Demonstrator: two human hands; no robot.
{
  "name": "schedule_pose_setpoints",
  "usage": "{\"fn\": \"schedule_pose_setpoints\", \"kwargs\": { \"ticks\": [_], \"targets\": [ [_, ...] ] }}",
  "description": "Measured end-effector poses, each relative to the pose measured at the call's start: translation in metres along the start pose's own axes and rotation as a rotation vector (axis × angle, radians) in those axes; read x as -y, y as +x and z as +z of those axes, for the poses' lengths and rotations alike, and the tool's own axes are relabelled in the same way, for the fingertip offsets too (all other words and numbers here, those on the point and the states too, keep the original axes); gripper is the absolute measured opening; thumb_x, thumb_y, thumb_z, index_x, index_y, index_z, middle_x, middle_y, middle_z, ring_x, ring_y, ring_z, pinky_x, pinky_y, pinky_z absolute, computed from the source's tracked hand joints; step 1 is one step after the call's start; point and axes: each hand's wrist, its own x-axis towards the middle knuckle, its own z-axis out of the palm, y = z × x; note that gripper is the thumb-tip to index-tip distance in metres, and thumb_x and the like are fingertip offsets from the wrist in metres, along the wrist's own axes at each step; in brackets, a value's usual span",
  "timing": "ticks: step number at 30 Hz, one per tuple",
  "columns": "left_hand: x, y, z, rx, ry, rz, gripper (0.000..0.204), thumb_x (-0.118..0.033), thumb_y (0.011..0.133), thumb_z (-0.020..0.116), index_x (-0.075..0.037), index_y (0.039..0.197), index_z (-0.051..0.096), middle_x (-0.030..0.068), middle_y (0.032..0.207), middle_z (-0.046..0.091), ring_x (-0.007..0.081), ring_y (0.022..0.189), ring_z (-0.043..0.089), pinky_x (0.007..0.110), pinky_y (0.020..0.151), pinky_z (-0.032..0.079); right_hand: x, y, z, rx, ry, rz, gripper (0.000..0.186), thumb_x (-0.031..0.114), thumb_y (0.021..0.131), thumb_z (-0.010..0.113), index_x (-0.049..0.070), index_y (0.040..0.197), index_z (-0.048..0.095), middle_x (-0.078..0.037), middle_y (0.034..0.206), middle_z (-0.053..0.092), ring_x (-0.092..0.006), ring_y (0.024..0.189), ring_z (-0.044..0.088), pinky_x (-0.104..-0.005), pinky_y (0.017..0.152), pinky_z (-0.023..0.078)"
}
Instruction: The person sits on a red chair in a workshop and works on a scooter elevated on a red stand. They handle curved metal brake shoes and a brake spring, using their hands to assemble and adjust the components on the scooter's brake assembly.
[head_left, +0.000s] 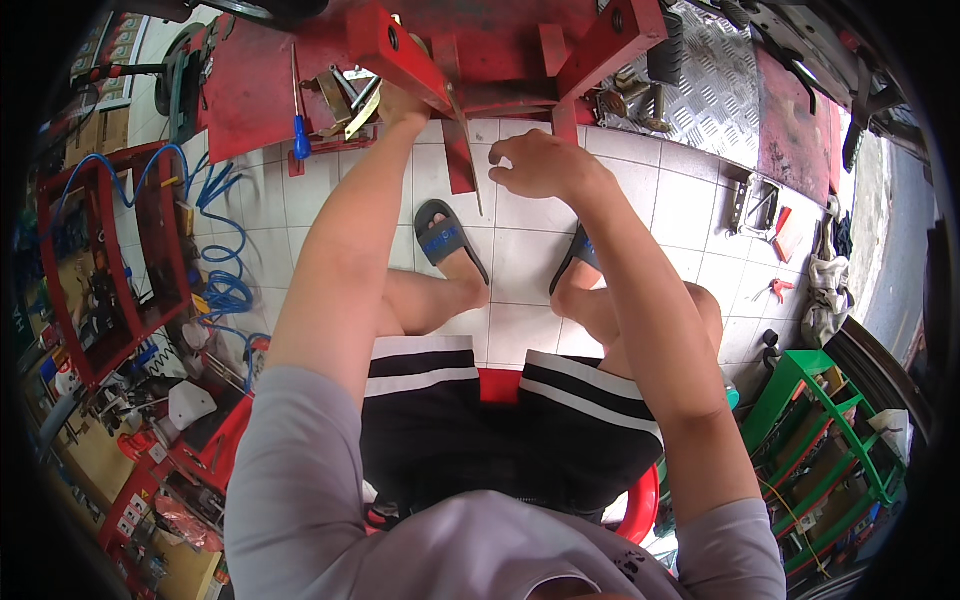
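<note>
My left hand [402, 104] reaches up to the red metal frame [400, 55] at the top, partly hidden behind its left upright; what its fingers hold is unclear. Beside it lie loose metal tools [350, 95] and a screwdriver [300, 135] with a blue handle. A long thin metal piece [470, 170] slants down from the frame toward the floor. My right hand [530, 160] hovers just right of that piece, thumb and fingers slightly curled and apart, holding nothing visible.
A red tool cart [165, 245] and coiled blue hose [228, 295] stand at left. At right are a green rack [820, 395], small red pliers [775, 288] and a metal bracket [750, 205]. My sandalled feet rest on white tiles [660, 250]; a tread-plate panel [720, 80] is top right.
</note>
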Motion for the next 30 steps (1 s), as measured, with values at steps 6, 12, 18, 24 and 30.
{"fn": "schedule_pose_setpoints", "kwargs": {
  "ticks": [6,12,18,24,30],
  "targets": [
    [0.057,0.028,-0.005,0.222,0.17,0.202,0.049,-0.043,0.085,0.057,-0.01,0.122,0.06,0.0173,0.12,0.063,0.034,0.111,0.061,0.044,0.089,0.05,0.016,0.003,-0.003,-0.036,0.047,-0.098,0.041,0.029,0.086,0.054,0.011,0.122,0.062,-0.018,0.11,0.067,-0.0321,0.105,0.063,-0.0438,0.094,0.048],
    [-0.026,-0.012,-0.103,0.829,-0.582,-0.189,0.029,-0.031,0.09,0.061,-0.015,0.114,0.063,-0.0004,0.102,0.067,0.0133,0.095,0.063,0.03,0.081,0.049,-0.01,0.047,0.015,-0.521,0.435,-0.314,0.045,0.018,0.088,0.06,0.006,0.131,0.05,-0.016,0.112,0.067,-0.0288,0.104,0.066,-0.038,0.09,0.051],
    [-0.058,-0.075,-0.166,0.635,-1.051,-0.223,0.022,-0.007,0.091,0.053,-0.005,0.109,0.065,0.0051,0.103,0.067,0.0172,0.096,0.064,0.029,0.08,0.052,0.019,0.073,0.038,-0.642,0.712,-0.506,0.046,0.01,0.09,0.059,0.003,0.132,0.042,-0.017,0.126,0.058,-0.0295,0.115,0.06,-0.0352,0.092,0.049],
    [-0.05,-0.083,-0.155,0.647,-1.083,-0.119,0.019,-0.007,0.091,0.058,-0.004,0.109,0.063,0.006,0.105,0.064,0.0165,0.092,0.062,0.031,0.077,0.052,0.027,0.089,0.047,-0.816,0.553,-0.463,0.036,0.001,0.079,0.063,0.004,0.112,0.049,-0.019,0.108,0.061,-0.0391,0.106,0.058,-0.0433,0.085,0.05],
    [-0.042,-0.087,-0.142,0.547,-1.148,-0.018,0.014,-0.012,0.086,0.063,-0.001,0.094,0.069,0.0051,0.085,0.067,0.0139,0.075,0.062,0.028,0.067,0.05,0.023,0.088,0.053,-0.8,0.552,-0.49,0.041,0.002,0.078,0.066,0.005,0.115,0.048,-0.016,0.099,0.063,-0.0357,0.093,0.062,-0.0439,0.079,0.051]
  ]
}}
